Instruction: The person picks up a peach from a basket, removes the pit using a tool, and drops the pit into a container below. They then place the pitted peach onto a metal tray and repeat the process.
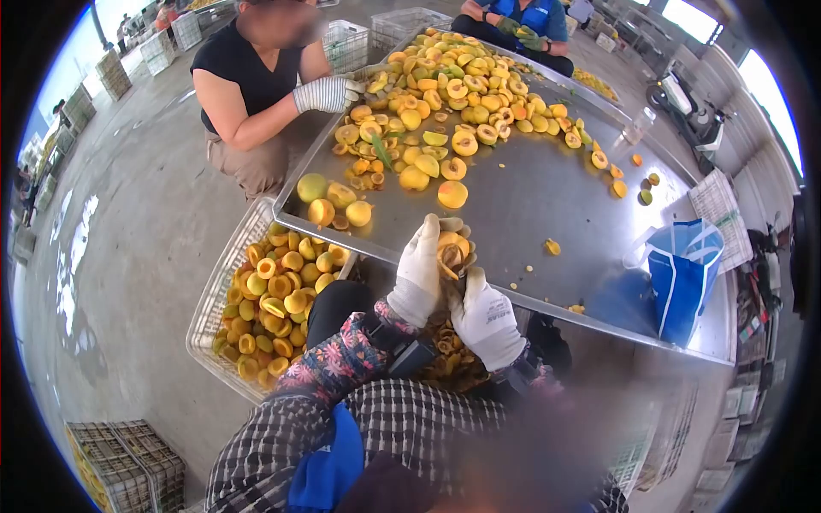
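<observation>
My left hand (420, 269), in a white glove, is closed around a halved yellow fruit (452, 250) just beyond the near edge of the metal table (530, 231). The gloved fingers of my right hand (486, 318) are bent close against the fruit's lower right side. Whatever they pinch there is too small to make out. Below both hands, dark brownish fruit scraps (453, 355) lie in a container that is partly hidden. A white crate (209, 295) full of halved fruit stands to the left.
Halved fruit (470, 103) is heaped on the table's far part. A blue bag (684, 278) and a clear bottle (637, 126) stand at the right. One co-worker (256, 85) sits at the table's left, another (522, 26) at its far end. Stacked crates (128, 466) are at lower left.
</observation>
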### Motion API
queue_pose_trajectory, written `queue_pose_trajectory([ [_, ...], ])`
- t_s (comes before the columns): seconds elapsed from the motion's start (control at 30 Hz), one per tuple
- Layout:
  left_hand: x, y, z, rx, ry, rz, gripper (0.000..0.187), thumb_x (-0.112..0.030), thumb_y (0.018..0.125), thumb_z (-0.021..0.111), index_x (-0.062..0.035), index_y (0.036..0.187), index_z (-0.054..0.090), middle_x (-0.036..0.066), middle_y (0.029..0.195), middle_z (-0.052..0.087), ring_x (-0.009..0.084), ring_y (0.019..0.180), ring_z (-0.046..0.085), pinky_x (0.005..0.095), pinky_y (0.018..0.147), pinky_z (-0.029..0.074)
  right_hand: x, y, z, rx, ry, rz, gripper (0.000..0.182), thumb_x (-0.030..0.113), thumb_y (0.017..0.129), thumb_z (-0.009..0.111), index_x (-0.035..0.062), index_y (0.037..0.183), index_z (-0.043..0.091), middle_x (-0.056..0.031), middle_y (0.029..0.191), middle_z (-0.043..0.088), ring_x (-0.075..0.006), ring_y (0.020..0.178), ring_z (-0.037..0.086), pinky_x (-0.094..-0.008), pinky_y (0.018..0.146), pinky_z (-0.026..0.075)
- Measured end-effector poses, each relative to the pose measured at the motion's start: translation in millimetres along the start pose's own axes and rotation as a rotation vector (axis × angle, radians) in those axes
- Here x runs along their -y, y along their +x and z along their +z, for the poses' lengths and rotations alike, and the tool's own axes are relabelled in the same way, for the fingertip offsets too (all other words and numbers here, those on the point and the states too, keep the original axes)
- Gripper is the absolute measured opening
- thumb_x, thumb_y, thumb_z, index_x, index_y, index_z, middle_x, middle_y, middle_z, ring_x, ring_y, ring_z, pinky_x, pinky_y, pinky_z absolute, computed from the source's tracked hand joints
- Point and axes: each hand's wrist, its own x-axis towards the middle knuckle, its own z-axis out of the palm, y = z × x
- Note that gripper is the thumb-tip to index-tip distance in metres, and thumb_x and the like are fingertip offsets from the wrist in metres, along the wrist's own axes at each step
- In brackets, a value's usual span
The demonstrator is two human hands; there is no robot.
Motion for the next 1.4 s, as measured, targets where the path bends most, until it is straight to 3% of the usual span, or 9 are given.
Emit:
queue_pose_trajectory([
  [0.47, -11, 20, -25, 0.257, 0.527, -0.139, 0.048, -0.040, 0.104, 0.040, 0.0016, 0.105, 0.064, 0.007, 0.093, 0.065, 0.0174, 0.082, 0.063, 0.0297, 0.075, 0.052, -33, 0, -6, 0.228, 0.220, -0.093, 0.037, 0.023, 0.096, 0.055, -0.0025, 0.120, 0.046, -0.0288, 0.088, 0.063, -0.0461, 0.079, 0.061, -0.0487, 0.069, 0.048],
  [0.6, -3, 20, -14, 0.129, 0.089, -0.133, 0.057, -0.045, 0.105, 0.034, 0.0034, 0.103, 0.064, 0.011, 0.096, 0.066, 0.0207, 0.086, 0.065, 0.0312, 0.077, 0.054, -41, 0, 9, 0.358, 0.673, 0.248, 0.037, 0.030, 0.099, 0.054, -0.0021, 0.116, 0.048, -0.0229, 0.085, 0.062, -0.0398, 0.075, 0.061, -0.0423, 0.068, 0.046],
  [0.7, 2, 26, -23, 0.065, 0.244, -0.093, 0.059, -0.047, 0.104, 0.035, 0.0042, 0.098, 0.065, 0.013, 0.094, 0.067, 0.0227, 0.085, 0.067, 0.0325, 0.075, 0.055, -31, 4, 9, 0.468, 0.894, 0.470, 0.038, 0.031, 0.099, 0.054, -0.0019, 0.117, 0.049, -0.0213, 0.088, 0.062, -0.0362, 0.077, 0.061, -0.0410, 0.068, 0.046],
  [0.73, 1, 26, -25, 0.050, 0.319, -0.109, 0.062, -0.050, 0.103, 0.038, 0.0042, 0.091, 0.066, 0.014, 0.087, 0.067, 0.0220, 0.078, 0.067, 0.0324, 0.072, 0.055, -52, -1, 27, 0.364, 0.601, 0.160, 0.041, 0.032, 0.098, 0.055, -0.0020, 0.121, 0.048, -0.0209, 0.087, 0.062, -0.0360, 0.074, 0.061, -0.0408, 0.066, 0.047],
  [0.87, -6, 31, -27, 0.128, 0.514, -0.198, 0.064, -0.050, 0.103, 0.038, 0.0039, 0.085, 0.066, 0.013, 0.079, 0.067, 0.0209, 0.071, 0.066, 0.0308, 0.068, 0.054, -51, 2, 20, 0.247, 0.248, -0.156, 0.045, 0.034, 0.099, 0.054, -0.0013, 0.127, 0.047, -0.0193, 0.083, 0.061, -0.0297, 0.072, 0.062, -0.0389, 0.068, 0.048],
  [0.97, -7, 31, -29, 0.158, 0.469, -0.215, 0.064, -0.049, 0.103, 0.036, 0.0036, 0.084, 0.066, 0.012, 0.077, 0.067, 0.0192, 0.069, 0.065, 0.0293, 0.066, 0.053, -40, -1, 24, 0.386, 0.709, 0.174, 0.047, 0.036, 0.100, 0.053, -0.0009, 0.127, 0.046, -0.0112, 0.077, 0.060, -0.0200, 0.065, 0.059, -0.0340, 0.062, 0.048],
  [1.03, -3, 31, -30, 0.169, 0.405, -0.190, 0.065, -0.049, 0.103, 0.034, 0.0035, 0.084, 0.067, 0.011, 0.075, 0.067, 0.0181, 0.068, 0.065, 0.0285, 0.065, 0.052, -25, -2, 15, 0.588, 1.129, 0.608, 0.031, 0.036, 0.101, 0.052, 0.0061, 0.111, 0.049, 0.0017, 0.065, 0.048, -0.0107, 0.047, 0.045, -0.0269, 0.044, 0.039],
  [1.27, 12, 28, -35, 0.244, 0.239, -0.178, 0.054, -0.045, 0.103, 0.043, 0.0017, 0.083, 0.064, 0.014, 0.084, 0.066, 0.0250, 0.076, 0.065, 0.0347, 0.075, 0.053, -38, -14, 15, 0.650, 1.772, 0.807, 0.026, 0.035, 0.101, 0.050, 0.0093, 0.103, 0.054, -0.0021, 0.061, 0.045, -0.0135, 0.040, 0.037, -0.0274, 0.038, 0.030],
  [1.4, 15, 23, -35, 0.318, 0.576, -0.081, 0.041, -0.036, 0.101, 0.052, -0.0003, 0.088, 0.068, 0.007, 0.083, 0.068, 0.0138, 0.076, 0.062, 0.0280, 0.074, 0.050, -49, -19, 2, 0.757, 1.771, 0.830, 0.028, 0.036, 0.101, 0.051, 0.0082, 0.104, 0.056, -0.0029, 0.062, 0.044, -0.0134, 0.041, 0.038, -0.0268, 0.039, 0.031],
])
